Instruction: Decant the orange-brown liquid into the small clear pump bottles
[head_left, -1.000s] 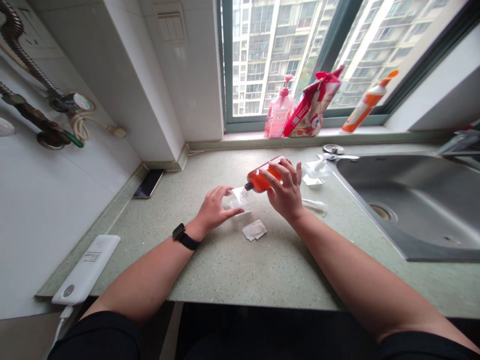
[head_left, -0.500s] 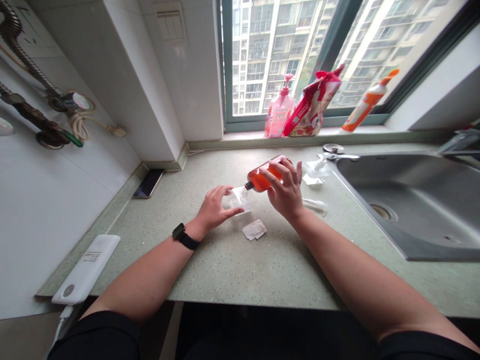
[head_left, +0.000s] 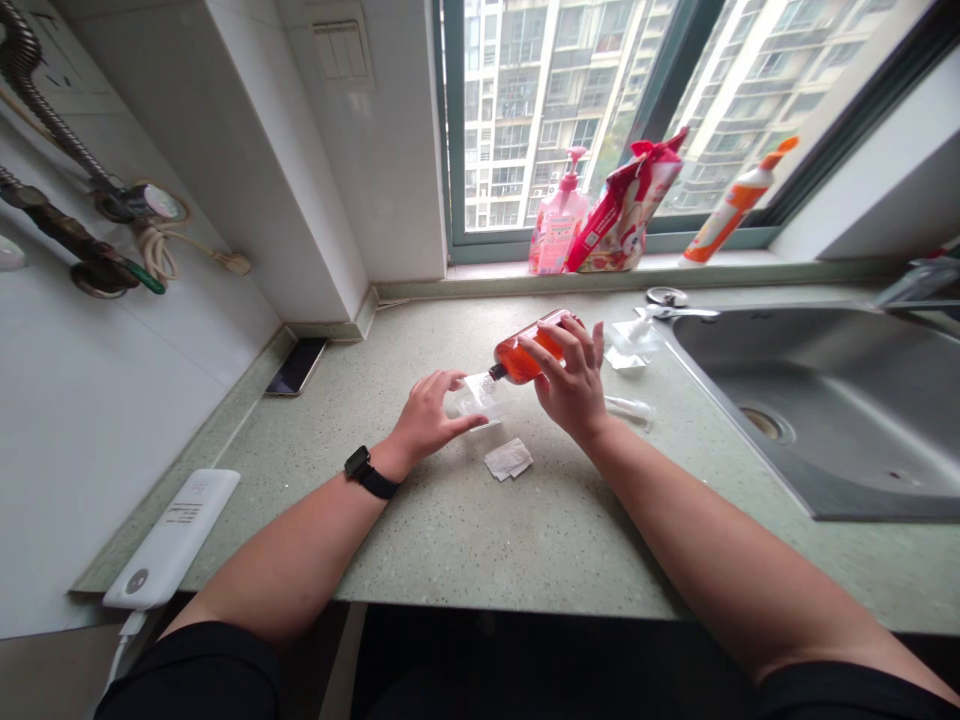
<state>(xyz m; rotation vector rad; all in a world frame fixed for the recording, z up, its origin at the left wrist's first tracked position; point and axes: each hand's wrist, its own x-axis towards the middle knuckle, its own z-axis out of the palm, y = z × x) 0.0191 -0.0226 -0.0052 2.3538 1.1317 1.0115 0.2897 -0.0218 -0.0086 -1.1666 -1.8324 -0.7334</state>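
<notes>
My right hand (head_left: 571,375) is closed round a clear bottle of orange-red liquid (head_left: 519,358), tilted with its dark neck pointing down to the left. The neck is at a small clear plastic container (head_left: 480,398) on the counter. My left hand (head_left: 433,415) grips that container, thumb at the near side and fingers at the far side. Whether liquid is flowing out is too small to tell. Just in front of the container lies a folded white paper tissue (head_left: 508,460). A clear wrapped item (head_left: 630,410) lies beyond my right wrist.
A pump-top piece on a white wrapper (head_left: 631,345) lies by the steel sink (head_left: 810,515) on the right. A phone (head_left: 298,366) and a white power bank (head_left: 174,535) are on the left. A pink pump bottle (head_left: 559,230), a red bag (head_left: 630,215) and an orange-white bottle (head_left: 727,215) stand on the sill.
</notes>
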